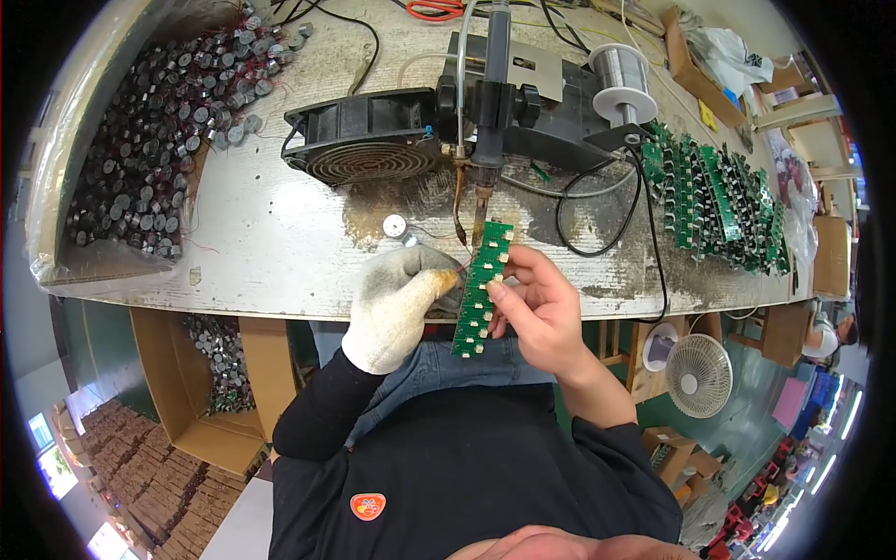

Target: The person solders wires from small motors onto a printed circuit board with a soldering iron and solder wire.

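My bare right hand (539,313) grips a long green circuit board strip (483,289), its thumb on the face of the board. Small white connectors run along the strip, which stands slanted, its top end just under the tip of a soldering iron (483,187). My left hand (397,303), in a white glove with a yellowed thumb tip, is closed in a pinch at the board's left edge. A thin red wire (463,267) shows at its fingertips. A small round metal part (395,226) with a white face lies just beyond the glove.
A plastic-lined box (112,271) of round metal parts stands left. Behind the hands are a black fan (373,140) and a solder wire spool (622,79). Green boards (714,201) are piled right, near a looping black cable (560,215). A cardboard box (210,434) sits below the table.
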A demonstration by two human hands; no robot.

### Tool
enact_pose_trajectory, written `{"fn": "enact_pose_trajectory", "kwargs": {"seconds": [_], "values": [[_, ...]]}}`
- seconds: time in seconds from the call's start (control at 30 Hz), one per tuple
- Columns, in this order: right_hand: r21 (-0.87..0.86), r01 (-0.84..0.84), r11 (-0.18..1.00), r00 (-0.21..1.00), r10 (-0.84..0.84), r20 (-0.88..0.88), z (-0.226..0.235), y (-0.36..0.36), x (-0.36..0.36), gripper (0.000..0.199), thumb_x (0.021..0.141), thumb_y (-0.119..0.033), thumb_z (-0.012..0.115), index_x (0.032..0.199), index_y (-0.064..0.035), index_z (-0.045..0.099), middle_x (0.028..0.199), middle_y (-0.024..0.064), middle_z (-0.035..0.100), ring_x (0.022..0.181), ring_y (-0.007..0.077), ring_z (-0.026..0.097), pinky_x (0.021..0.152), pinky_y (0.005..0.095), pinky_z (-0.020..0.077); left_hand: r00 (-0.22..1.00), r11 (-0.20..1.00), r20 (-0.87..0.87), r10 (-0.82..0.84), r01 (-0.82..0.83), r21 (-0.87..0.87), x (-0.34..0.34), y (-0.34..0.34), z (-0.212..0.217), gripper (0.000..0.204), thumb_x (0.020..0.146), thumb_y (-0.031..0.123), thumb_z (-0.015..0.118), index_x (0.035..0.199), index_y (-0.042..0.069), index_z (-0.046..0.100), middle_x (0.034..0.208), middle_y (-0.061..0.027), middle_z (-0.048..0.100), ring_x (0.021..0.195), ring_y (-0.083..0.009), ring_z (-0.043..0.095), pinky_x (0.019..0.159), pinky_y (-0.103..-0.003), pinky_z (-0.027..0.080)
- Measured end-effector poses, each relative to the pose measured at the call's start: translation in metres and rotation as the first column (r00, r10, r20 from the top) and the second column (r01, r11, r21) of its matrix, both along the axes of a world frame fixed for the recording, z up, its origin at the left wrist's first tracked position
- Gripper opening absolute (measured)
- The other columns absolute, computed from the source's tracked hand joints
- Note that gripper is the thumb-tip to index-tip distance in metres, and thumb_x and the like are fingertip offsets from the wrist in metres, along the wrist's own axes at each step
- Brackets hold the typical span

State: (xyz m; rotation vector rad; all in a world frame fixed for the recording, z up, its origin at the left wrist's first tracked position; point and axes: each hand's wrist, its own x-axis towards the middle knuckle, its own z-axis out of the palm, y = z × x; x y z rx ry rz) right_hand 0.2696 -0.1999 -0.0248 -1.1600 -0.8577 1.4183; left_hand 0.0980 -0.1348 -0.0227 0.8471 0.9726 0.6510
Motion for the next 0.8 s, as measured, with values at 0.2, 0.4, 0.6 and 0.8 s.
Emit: {"fn": "enact_pose_trajectory", "kwargs": {"seconds": [0.2, 0.4, 0.6, 0.8], "values": [[-0.035, -0.003, 0.999, 1.000, 0.003, 0.011, -0.0035, -0.0033, -0.0006, 0.033, 0.091, 0.000, 0.053, 0.123, 0.0022, 0.044, 0.102, 0.0074, 0.059, 0.062, 0.0072, 0.058, 0.050, 0.0183, 0.0463, 1.000, 1.000, 0.018, 0.009, -0.008, -0.017, -0.0001, -0.0018, -0.0010, 0.017, 0.085, 0.010, 0.055, 0.090, -0.004, 0.063, 0.080, -0.0056, 0.063, 0.072, -0.0094, 0.056, 0.066, -0.023, 0.045], [-0.031, -0.011, 0.999, 1.000, 0.012, 0.003, -0.0030, -0.0039, -0.0011, 0.033, 0.091, 0.000, 0.053, 0.122, 0.0026, 0.044, 0.101, 0.0075, 0.059, 0.062, 0.0075, 0.059, 0.050, 0.0187, 0.0466, 1.000, 0.999, 0.005, -0.021, 0.021, 0.033, -0.0013, -0.0005, -0.0016, 0.017, 0.085, 0.010, 0.055, 0.089, -0.004, 0.063, 0.082, -0.0054, 0.063, 0.074, -0.0093, 0.056, 0.066, -0.023, 0.045], [-0.034, -0.012, 0.999, 1.000, 0.012, -0.007, -0.0024, -0.0055, -0.0008, 0.033, 0.091, 0.001, 0.052, 0.123, 0.0030, 0.044, 0.102, 0.0083, 0.060, 0.063, 0.0077, 0.058, 0.051, 0.0189, 0.0469, 1.000, 1.000, -0.010, -0.022, 0.022, 0.006, 0.0016, -0.0002, 0.0014, 0.016, 0.085, 0.010, 0.056, 0.089, -0.004, 0.064, 0.081, -0.0048, 0.063, 0.073, -0.0097, 0.055, 0.066, -0.024, 0.044], [-0.023, -0.018, 1.000, 1.000, 0.018, -0.011, -0.0023, -0.0053, -0.0020, 0.034, 0.091, 0.001, 0.052, 0.124, 0.0029, 0.043, 0.103, 0.0088, 0.059, 0.064, 0.0077, 0.058, 0.051, 0.0186, 0.0471, 0.998, 0.998, -0.060, -0.011, 0.014, 0.054, 0.0003, 0.0007, -0.0012, 0.017, 0.086, 0.010, 0.055, 0.088, -0.004, 0.064, 0.079, -0.0052, 0.062, 0.073, -0.0091, 0.056, 0.066, -0.024, 0.045]]}}
